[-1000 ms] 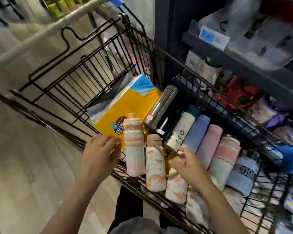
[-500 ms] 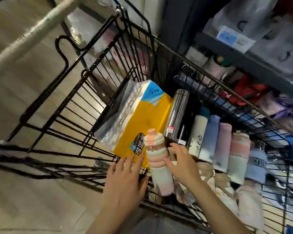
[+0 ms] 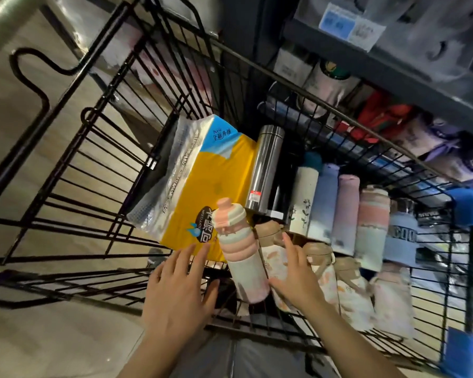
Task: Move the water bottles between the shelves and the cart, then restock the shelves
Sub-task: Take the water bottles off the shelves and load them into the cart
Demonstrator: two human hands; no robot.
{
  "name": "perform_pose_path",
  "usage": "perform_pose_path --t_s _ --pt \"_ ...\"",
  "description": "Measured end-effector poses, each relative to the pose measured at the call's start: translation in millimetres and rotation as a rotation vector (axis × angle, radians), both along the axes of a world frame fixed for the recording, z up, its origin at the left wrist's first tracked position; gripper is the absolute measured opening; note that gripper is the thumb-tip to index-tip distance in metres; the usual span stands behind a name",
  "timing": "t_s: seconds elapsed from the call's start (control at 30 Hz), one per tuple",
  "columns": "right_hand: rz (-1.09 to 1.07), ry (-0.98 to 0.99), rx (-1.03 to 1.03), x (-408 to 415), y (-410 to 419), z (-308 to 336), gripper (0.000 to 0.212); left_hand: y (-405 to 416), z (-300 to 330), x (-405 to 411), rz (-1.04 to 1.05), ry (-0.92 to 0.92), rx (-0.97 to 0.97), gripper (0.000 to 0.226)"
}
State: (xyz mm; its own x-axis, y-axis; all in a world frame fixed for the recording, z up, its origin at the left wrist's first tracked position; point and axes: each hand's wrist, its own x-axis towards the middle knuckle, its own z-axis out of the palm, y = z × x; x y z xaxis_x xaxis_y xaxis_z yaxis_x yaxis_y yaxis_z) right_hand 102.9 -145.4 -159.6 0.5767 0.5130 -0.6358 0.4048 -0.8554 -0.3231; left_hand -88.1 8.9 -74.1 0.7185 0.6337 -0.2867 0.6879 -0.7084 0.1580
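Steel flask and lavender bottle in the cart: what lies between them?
In the head view, between steel flask and lavender bottle lies a white floral teal-capped bottle.

left hand (image 3: 175,293) – bare, sleeveless | right hand (image 3: 298,279) – bare (no rings)

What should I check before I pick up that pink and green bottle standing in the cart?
1. Pink and green bottle upright: ok.
2. Left hand free: ok, fingers straight, holding nothing.
3. Right hand free: ok, open beside the bottle; contact cannot tell.
4. Lid closed: cannot tell.
5. Room to lift: ok, nothing lies over the bottle; the yellow tissue pack sits behind it.
6. Neighbours steady: cannot tell; floral bottles lie close on its right in the cart.
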Motion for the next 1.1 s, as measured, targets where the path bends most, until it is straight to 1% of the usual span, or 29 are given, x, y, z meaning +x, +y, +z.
perform_pose_path --t_s 0.07,0.13,0.17,0.23,0.3,0.37,0.4,0.43,0.57,0.7,0.87,1.0,1.1 --pt "-0.016 0.026 0.004 -0.2 0.0 -1.0 0.11 1.0 0.6 1.3 0.015 -0.1 -0.012 0.063" --pt "-0.028 0.046 0.007 -0.1 -0.2 -1.4 0.112 -4.6 3.7 11.2 0.083 -0.289 -0.07 0.064" --pt "-0.033 0.055 0.007 0.4 -0.2 -1.3 0.112 -10.2 5.9 20.9 0.157 -0.381 -0.133 0.068" --pt "-0.023 0.065 0.002 1.4 -0.7 -1.8 0.113 -25.8 4.1 46.9 0.393 -0.515 -0.345 0.086" --pt "0.005 0.067 0.004 2.6 -2.0 -2.6 0.111 -41.4 -4.4 74.1 0.681 -0.56 -0.536 0.101" --pt "0.025 0.073 0.017 5.3 -3.6 -3.8 0.109 -51.1 -16.0 93.7 0.887 -0.502 -0.59 0.108" --pt "0.03 0.077 0.027 6.3 -4.3 -4.2 0.108 -55.3 -20.8 100.2 0.93 -0.459 -0.58 0.108" --pt "0.031 0.076 0.041 6.8 -5.0 -5.0 0.107 -59.0 -25.6 105.5 0.935 -0.428 -0.564 0.108" --pt "0.046 0.077 0.099 10.5 -10.4 -3.3 0.098 -71.8 -38.0 122.8 0.815 -0.377 -0.437 0.11" --pt "0.119 0.08 0.083 13.3 -17.9 4.1 0.093 -77.5 -47.9 123.1 0.751 -0.324 -0.356 0.116" --pt "0.154 0.064 0.079 11.0 -19.9 -3.2 0.105 -77.7 -57.9 123.4 0.747 -0.332 -0.309 0.12" --pt "0.177 0.047 0.083 14.2 -19.8 -3.8 0.103 -70.8 -61.3 117.3 0.741 -0.387 -0.307 0.121" --pt "0.199 0.043 0.089 12.4 -18.2 -1.9 0.103 -65.1 -56.0 115.2 0.75 -0.39 -0.317 0.118"
